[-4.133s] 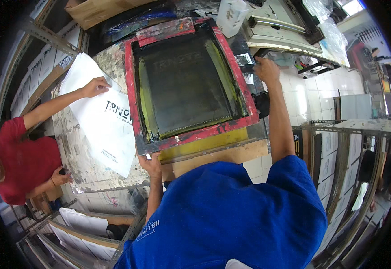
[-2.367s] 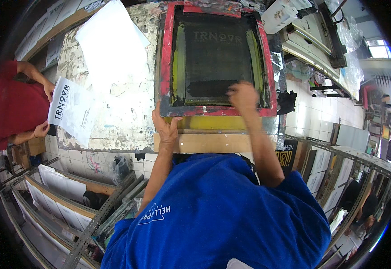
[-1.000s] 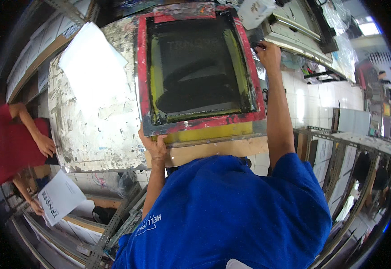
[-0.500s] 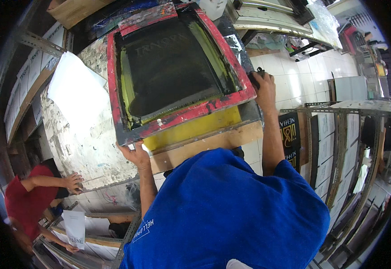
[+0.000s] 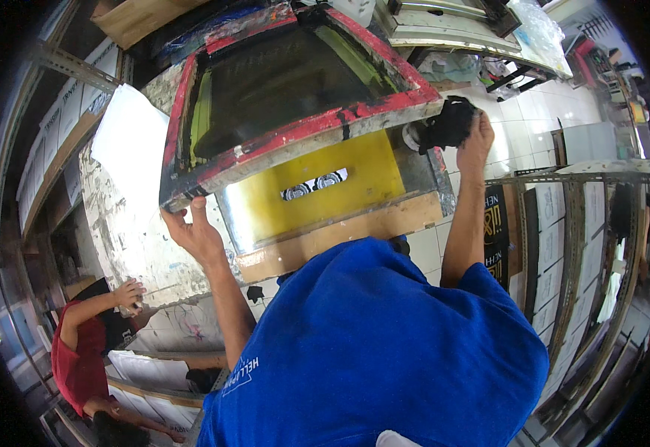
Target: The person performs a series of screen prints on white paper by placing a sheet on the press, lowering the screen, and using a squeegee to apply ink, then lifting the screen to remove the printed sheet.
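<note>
The red screen frame (image 5: 287, 134) has tipped up since a moment ago, near edge raised (long axis running away from the person). The left hand (image 5: 194, 231) grasps its near corner; the right hand (image 5: 475, 138) clenches a black rag (image 5: 448, 123).

The frame (image 5: 280, 127) is tilted up at its near edge, leaving a gap over the yellow board (image 5: 317, 190) — open from the front, blocked above. The left hand (image 5: 194, 235) fills the near-left corner; the right hand (image 5: 474, 138) and black rag (image 5: 448, 123) crowd the right edge.
</note>
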`<state>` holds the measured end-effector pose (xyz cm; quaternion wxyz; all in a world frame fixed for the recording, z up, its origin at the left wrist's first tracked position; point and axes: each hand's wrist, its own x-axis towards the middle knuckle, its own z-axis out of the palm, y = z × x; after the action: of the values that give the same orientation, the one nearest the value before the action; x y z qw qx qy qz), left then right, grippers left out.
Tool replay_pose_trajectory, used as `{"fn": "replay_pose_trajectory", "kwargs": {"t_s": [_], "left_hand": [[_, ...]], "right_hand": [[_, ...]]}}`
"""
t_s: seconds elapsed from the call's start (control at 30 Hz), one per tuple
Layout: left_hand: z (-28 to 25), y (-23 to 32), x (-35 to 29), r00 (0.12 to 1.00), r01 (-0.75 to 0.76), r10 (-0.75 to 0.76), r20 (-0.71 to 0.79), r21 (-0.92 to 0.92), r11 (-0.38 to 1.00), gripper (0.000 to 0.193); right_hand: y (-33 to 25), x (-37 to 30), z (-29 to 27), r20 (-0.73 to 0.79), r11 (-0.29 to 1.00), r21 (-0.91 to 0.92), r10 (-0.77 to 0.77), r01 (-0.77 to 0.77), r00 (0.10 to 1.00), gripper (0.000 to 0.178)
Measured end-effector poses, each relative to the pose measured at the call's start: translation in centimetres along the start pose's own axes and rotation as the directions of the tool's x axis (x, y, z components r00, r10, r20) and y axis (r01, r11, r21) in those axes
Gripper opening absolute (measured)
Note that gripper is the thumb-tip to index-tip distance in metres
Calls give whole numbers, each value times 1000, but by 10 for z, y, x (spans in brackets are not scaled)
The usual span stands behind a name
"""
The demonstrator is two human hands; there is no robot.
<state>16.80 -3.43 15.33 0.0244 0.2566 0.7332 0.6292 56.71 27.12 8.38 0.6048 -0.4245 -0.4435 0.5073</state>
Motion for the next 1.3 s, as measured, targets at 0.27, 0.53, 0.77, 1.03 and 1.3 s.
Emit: {"fn": "replay_pose_trajectory", "kwargs": {"t_s": [0.27,0.53,0.77,1.03,1.3], "left_hand": [[0,2,14,1000,-2,2,8,-43,999,44],[-13,-18,-11,999,36,-36,1,22,999,51],[-4,-15,-23,997,53,-47,55,-123,991,94],[-12,-40,-38,987,137,-129,97,-81,987,93],[-18,-39,-37,991,22,-43,129,163,986,93]], "right_hand": [[-81,-70,28,209,963,-41,270,-268,940,19],[45,-169,34,779,286,-610,51,739,624,30],[77,-122,54,300,914,-267,379,-304,876,37],[80,-106,194,536,496,445,520,-746,665,50],[104,-175,291,718,307,206,598,-929,357,50]]}}
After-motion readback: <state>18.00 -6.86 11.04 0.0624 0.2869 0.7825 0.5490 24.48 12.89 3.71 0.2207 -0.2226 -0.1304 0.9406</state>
